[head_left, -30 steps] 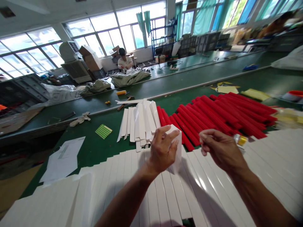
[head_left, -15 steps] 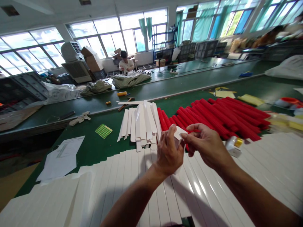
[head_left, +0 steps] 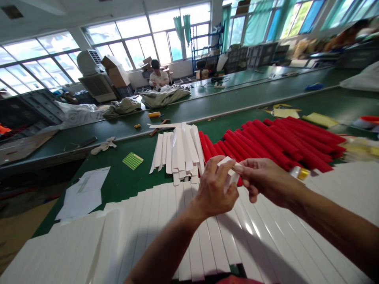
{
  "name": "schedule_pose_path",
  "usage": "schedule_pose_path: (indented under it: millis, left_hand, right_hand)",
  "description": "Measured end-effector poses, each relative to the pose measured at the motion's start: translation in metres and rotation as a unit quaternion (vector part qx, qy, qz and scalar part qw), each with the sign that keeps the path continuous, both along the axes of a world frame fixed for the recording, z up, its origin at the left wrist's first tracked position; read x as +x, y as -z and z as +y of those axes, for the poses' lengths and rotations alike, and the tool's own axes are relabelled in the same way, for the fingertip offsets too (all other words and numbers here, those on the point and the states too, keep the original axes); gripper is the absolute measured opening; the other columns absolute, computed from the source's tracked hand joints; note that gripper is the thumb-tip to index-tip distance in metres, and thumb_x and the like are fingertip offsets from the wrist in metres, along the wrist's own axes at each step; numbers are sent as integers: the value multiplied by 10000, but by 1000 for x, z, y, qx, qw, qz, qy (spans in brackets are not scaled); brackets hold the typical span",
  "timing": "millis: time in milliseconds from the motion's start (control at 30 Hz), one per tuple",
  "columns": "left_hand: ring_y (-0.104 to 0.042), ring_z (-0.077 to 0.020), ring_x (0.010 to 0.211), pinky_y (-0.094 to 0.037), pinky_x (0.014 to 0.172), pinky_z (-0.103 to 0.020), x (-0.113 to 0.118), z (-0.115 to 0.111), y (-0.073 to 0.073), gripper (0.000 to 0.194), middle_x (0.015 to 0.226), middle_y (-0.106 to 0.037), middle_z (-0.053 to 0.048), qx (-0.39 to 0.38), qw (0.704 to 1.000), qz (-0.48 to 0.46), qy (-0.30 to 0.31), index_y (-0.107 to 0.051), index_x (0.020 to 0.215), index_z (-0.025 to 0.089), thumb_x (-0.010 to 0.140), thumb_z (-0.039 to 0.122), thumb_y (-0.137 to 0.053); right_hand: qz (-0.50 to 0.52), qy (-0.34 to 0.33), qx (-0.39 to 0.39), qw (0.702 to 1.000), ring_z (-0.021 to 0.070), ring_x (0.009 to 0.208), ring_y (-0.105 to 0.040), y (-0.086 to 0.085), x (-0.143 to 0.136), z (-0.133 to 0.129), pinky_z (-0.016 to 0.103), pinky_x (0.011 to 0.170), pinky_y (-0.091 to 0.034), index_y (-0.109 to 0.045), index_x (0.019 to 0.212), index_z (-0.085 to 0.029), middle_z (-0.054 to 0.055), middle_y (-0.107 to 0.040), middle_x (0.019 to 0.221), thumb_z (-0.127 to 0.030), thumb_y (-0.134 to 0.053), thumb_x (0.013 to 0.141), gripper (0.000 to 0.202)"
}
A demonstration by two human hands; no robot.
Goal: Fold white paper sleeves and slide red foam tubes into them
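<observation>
My left hand is wrapped around a narrow white carton, whose end points up between my hands. At that end, the thumb and fingers of my right hand pinch the edge of the flap. Much of the carton is hidden by my fingers. Under my forearms, long white cartons lie side by side. Just beyond my hands is a stack of white folded strips, and to its right a pile of red tubes. A tape roll shows partly behind my right forearm.
Left on the green table lie paper sheets and a green label sheet. A glove rests near the table's edge. Yellow sheets lie behind the tubes. Across the far tables sits a person beside grey-green cloth.
My right hand has moved in closer to the carton's end, its fingers now closed on the flap where they were more spread. The view has shifted slightly.
</observation>
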State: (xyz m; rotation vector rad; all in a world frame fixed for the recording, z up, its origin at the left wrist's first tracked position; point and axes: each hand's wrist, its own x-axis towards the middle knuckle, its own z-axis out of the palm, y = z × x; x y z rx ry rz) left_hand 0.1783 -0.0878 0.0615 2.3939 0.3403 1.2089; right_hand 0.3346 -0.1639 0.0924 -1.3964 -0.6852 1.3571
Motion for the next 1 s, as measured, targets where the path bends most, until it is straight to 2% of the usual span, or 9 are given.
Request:
schedule_pose_path:
  millis: [133,267,367,467,533,667,767,867,1000]
  left_hand:
    - [-554,-254,1103,-521,962,-443,5,-12,16,478,1150,-568,-122,-82,995,-62,-7,-500,1245,191,788,246,-630]
    - [-594,-224,988,-548,873,-402,25,-18,37,584,1103,-572,-101,-186,951,-170,-178,-455,1225,223,733,306,-757]
    - [-609,-199,978,-541,865,-360,15,-5,33,589,1125,-579,-85,-236,924,-183,-237,-446,1235,232,719,183,-727]
    - [-627,-172,875,-544,761,-304,-30,27,23,670,1112,-581,-84,-258,919,-106,-280,-393,1275,207,686,146,-707]
    - [-635,-162,844,-539,721,-284,-72,54,27,675,1104,-579,-87,-277,882,28,-380,-333,1295,180,722,194,-690]
    - [-605,-228,1050,-506,883,-331,-161,94,71,524,1153,-557,-134,-276,787,216,-507,-437,1174,118,720,206,-685]
    - [-609,-274,1052,-495,894,-373,-215,103,109,454,1128,-568,-173,-295,727,289,-548,-494,1112,81,722,216,-683]
    - [-581,-369,1090,-472,905,-477,-247,103,134,385,1123,-563,-248,-301,676,343,-578,-535,1050,38,750,244,-660]
    - [-411,-483,1257,-344,975,-663,-256,114,144,465,1282,-479,-281,-257,654,377,-604,-536,1131,50,743,264,-673]
  right_hand:
    - [-100,52,39,993,91,302,-358,48,-16,-1,216,280,-327,-559,769,-199,-64,-470,434,-589,-758,658,451]
    - [-309,78,134,938,143,497,-534,83,-43,-2,238,446,-422,-581,784,-210,-2,-598,596,-481,-749,665,340]
    - [-389,-8,195,900,141,503,-532,93,-55,-4,250,505,-428,-615,977,-202,-17,-603,605,-413,-665,772,298]
    - [-402,-116,197,887,150,512,-546,111,-44,0,262,537,-433,-631,1093,-189,-17,-607,594,-434,-598,850,346]
    - [-449,-101,131,878,173,555,-578,135,-21,6,283,579,-444,-646,1070,-181,1,-623,615,-426,-595,858,328]
    - [-606,-7,-79,791,283,742,-643,198,50,21,354,669,-465,-642,982,-146,117,-679,798,-310,-688,791,256]
    - [-696,59,-96,709,424,1031,-592,232,97,31,446,776,-458,-609,1073,-73,300,-619,1030,-335,-682,812,377]
    - [-665,75,-162,725,503,1073,-551,242,123,38,530,782,-437,-622,939,-127,302,-585,1075,-318,-787,680,362]
    - [-620,31,-199,758,436,890,-617,244,132,47,533,729,-447,-554,688,-184,141,-580,799,-285,-844,565,331]
